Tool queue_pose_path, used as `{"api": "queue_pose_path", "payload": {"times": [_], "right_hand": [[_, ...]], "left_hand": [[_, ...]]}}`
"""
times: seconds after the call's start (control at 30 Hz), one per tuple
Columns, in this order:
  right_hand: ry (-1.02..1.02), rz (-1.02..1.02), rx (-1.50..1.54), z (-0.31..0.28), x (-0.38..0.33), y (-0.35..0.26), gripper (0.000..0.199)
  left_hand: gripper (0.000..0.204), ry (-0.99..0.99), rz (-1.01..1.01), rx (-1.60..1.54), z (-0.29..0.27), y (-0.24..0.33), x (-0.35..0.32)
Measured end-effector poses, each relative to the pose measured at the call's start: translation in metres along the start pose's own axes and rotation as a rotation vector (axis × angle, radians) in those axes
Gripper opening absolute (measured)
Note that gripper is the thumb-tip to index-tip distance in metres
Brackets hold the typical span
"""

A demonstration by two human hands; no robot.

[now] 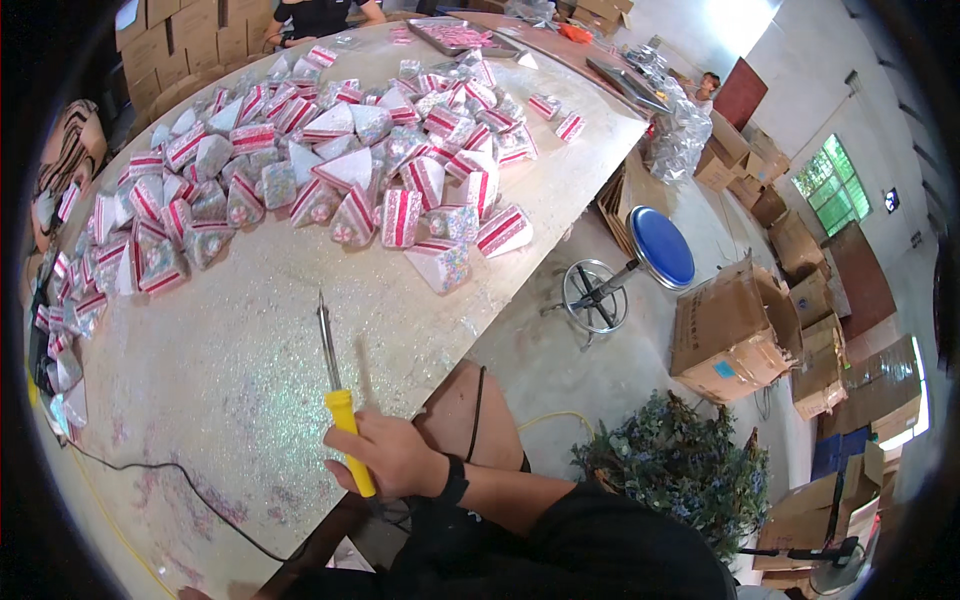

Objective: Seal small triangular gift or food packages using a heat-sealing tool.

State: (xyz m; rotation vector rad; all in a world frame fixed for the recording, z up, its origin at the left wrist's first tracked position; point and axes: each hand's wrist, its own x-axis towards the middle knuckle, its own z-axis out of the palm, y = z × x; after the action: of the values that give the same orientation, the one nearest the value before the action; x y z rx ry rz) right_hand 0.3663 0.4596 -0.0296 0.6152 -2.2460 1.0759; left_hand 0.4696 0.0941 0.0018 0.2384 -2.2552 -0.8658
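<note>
Closest to me is my right hand (392, 452), low in the middle, with a black band on the wrist. Its grip is closed tight around the yellow handle of a soldering iron (340, 400). The thin metal tip points up and away from me, and I can't tell if it touches the counter (230, 380). I can't see my left hand.

Far left, small pink and white packs (62, 330) sit along the curved edge of the counter. A black cord (190, 490) runs across the lower left part. Between the cord and the iron, the glittery top is bare, so I have room to move there.

Past the iron's tip, well apart from it, lies a big pile of wedge-shaped boxes (350, 170) with pink stripes. At the far end sits a tray (460, 38) with pink things inside.

Right of the counter's edge stands a blue stool (660, 245) on the floor. Further right is an open brown box (735, 330); I can't see what is in it. Below it is a bunch of blue-green flowers (680, 460).
</note>
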Motion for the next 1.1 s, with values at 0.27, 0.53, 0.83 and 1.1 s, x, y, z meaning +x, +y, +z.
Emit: {"api": "queue_pose_path", "payload": {"times": [0.27, 0.53, 0.83, 1.1], "right_hand": [[0.098, -0.038, 0.074, 0.015, -0.001, -0.001, 0.033], [0.057, -0.075, 0.045, 0.017, -0.003, 0.005, 0.029], [0.073, -0.054, 0.054, 0.012, 0.001, 0.000, 0.031], [0.094, -0.052, 0.073, 0.013, 0.000, 0.003, 0.032]], "left_hand": [[0.026, -0.328, 0.351, -0.007, 0.025, 0.005, -0.022], [0.024, -0.269, 0.506, 0.304, 0.038, 0.002, -0.028], [0.027, -0.225, 0.545, 0.290, 0.041, 0.013, -0.026], [0.025, -0.231, 0.551, 0.297, 0.040, 0.012, -0.026]]}}
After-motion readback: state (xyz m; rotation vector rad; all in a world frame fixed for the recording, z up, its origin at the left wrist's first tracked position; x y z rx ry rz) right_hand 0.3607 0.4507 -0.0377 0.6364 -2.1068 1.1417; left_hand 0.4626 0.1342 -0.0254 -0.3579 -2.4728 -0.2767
